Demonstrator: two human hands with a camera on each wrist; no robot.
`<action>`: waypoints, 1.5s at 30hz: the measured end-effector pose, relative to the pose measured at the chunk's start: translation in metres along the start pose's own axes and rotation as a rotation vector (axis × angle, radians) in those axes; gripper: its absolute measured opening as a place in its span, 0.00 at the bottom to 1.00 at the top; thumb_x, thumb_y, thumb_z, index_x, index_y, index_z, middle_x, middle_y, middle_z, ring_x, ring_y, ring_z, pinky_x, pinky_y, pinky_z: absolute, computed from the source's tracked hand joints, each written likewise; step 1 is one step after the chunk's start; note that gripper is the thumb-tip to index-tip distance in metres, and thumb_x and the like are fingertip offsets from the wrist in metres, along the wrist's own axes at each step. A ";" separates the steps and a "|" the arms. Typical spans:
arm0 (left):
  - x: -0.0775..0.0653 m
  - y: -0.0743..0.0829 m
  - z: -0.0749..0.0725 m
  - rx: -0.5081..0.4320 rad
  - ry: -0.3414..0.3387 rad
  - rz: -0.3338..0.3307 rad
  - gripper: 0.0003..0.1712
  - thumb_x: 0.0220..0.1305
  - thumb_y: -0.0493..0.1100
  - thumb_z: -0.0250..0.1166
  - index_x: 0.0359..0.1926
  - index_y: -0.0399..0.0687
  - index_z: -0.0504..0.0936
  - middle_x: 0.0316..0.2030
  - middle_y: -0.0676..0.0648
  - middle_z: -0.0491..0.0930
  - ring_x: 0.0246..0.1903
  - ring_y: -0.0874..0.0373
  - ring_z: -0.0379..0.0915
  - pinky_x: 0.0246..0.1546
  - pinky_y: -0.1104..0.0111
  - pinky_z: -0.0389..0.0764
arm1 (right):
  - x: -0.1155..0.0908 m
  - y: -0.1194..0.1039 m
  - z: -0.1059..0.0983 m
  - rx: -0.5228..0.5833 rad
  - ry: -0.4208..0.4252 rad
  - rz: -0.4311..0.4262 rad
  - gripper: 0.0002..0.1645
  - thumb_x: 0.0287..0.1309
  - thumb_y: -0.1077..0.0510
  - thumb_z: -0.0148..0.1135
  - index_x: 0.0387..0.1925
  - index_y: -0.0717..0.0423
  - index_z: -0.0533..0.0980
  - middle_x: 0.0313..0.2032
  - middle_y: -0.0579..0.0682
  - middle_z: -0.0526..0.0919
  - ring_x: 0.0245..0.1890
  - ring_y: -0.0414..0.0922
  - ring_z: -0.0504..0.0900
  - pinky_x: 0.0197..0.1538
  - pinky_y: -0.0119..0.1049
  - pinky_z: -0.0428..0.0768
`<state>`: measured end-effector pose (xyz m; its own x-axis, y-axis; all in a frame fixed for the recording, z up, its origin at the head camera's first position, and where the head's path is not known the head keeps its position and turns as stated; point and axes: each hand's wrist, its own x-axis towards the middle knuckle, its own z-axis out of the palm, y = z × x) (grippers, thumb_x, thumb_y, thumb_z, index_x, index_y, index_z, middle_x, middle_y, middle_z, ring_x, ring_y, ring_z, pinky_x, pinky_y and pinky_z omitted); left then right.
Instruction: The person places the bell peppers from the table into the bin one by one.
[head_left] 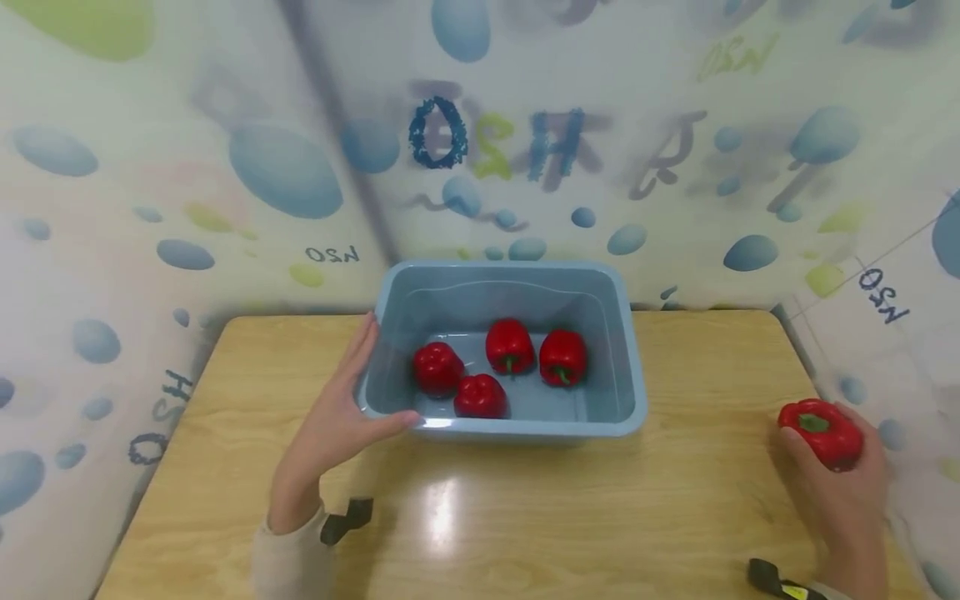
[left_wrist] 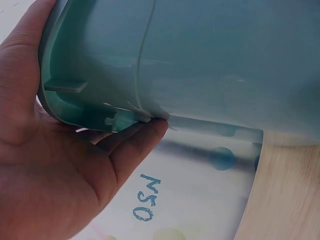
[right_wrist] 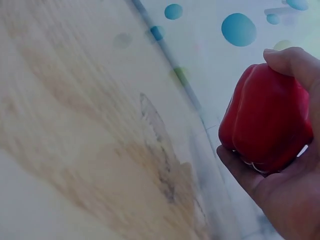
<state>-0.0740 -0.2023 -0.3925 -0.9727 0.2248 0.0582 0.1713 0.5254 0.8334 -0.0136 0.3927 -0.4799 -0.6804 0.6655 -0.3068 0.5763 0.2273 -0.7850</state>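
A blue-grey plastic bin (head_left: 517, 427) stands on the wooden table, with several red bell peppers (head_left: 510, 346) lying on its floor. My left hand (head_left: 337, 425) grips the bin's left front corner, thumb on the front rim and fingers along the left side. From the left wrist, the left hand (left_wrist: 65, 165) shows its fingertips against the outer wall of the bin (left_wrist: 215, 60), below the rim. Out at the table's right edge, my right hand (head_left: 847, 492) holds another red bell pepper (head_left: 821, 433), green stem facing up. In the right wrist view, thumb and fingers wrap this pepper (right_wrist: 267, 117).
Behind the bin rises a wall (head_left: 660, 200) patterned with blue and green drops and lettering; it also borders the table on both sides. The wooden tabletop (head_left: 697, 375) stretches between the bin and my right hand. Light glares off the wood in front of the bin.
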 end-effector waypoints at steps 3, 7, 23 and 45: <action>0.002 -0.001 0.002 -0.014 -0.006 0.014 0.71 0.52 0.50 0.84 0.85 0.74 0.44 0.86 0.64 0.39 0.84 0.44 0.44 0.70 0.32 0.72 | -0.003 -0.001 -0.001 0.029 0.040 -0.050 0.50 0.65 0.48 0.73 0.80 0.24 0.57 0.76 0.28 0.63 0.71 0.31 0.60 0.70 0.18 0.69; 0.001 -0.003 0.002 -0.023 -0.002 0.009 0.72 0.52 0.49 0.84 0.85 0.75 0.43 0.86 0.64 0.39 0.84 0.44 0.44 0.69 0.31 0.72 | -0.007 -0.004 0.003 0.107 0.049 -0.094 0.48 0.64 0.55 0.74 0.79 0.29 0.62 0.67 0.24 0.67 0.64 0.28 0.63 0.55 0.07 0.69; 0.002 -0.002 0.002 -0.049 0.000 0.027 0.71 0.53 0.49 0.84 0.85 0.75 0.44 0.86 0.64 0.38 0.85 0.47 0.42 0.70 0.31 0.70 | -0.019 -0.014 0.014 0.435 -0.075 -0.250 0.47 0.62 0.70 0.71 0.77 0.44 0.65 0.66 0.34 0.71 0.64 0.33 0.69 0.47 0.07 0.76; 0.001 -0.002 0.002 -0.005 -0.003 -0.001 0.71 0.53 0.51 0.83 0.85 0.76 0.42 0.86 0.66 0.38 0.84 0.44 0.44 0.70 0.31 0.70 | -0.029 -0.028 0.019 0.397 -0.171 -0.400 0.46 0.63 0.73 0.68 0.77 0.46 0.65 0.65 0.33 0.71 0.62 0.33 0.70 0.48 0.10 0.78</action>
<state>-0.0754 -0.2013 -0.3948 -0.9723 0.2270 0.0561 0.1700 0.5215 0.8361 -0.0183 0.3534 -0.4593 -0.8922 0.4516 -0.0020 0.0688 0.1314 -0.9889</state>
